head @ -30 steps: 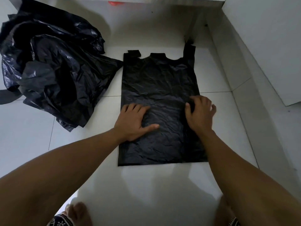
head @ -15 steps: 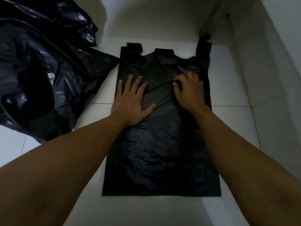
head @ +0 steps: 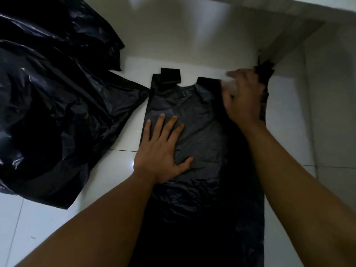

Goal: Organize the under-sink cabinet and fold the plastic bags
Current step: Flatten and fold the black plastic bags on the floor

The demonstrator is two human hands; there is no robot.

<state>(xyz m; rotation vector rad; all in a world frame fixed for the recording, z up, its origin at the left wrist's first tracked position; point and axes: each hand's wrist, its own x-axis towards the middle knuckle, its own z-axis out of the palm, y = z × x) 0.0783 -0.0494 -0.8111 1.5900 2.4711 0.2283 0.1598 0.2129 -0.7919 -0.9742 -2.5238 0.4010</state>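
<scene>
One black plastic bag (head: pixel 202 170) is laid flat on the tiled floor (head: pixel 57 228), not yet folded — pinned under the flat, spread left hand (head: pixel 161 153), the blurred right hand (head: pixel 242 95) at its far handle (head: pixel 265 72), perhaps gripping it — and a crumpled heap of bags (head: pixel 54 105) is left unfolded beside it.

Left hand (head: pixel 159 151) flat, fingers (head: pixel 159 126) spread; right hand (head: pixel 243 95) extended forward (blurred, grip unclear).

Home interior, corner of a tiled floor.
Glossy white floor tiles (head: pixel 289 122), plain white wall (head: pixel 173 29), heap of black plastic bags (head: pixel 48 112).
</scene>
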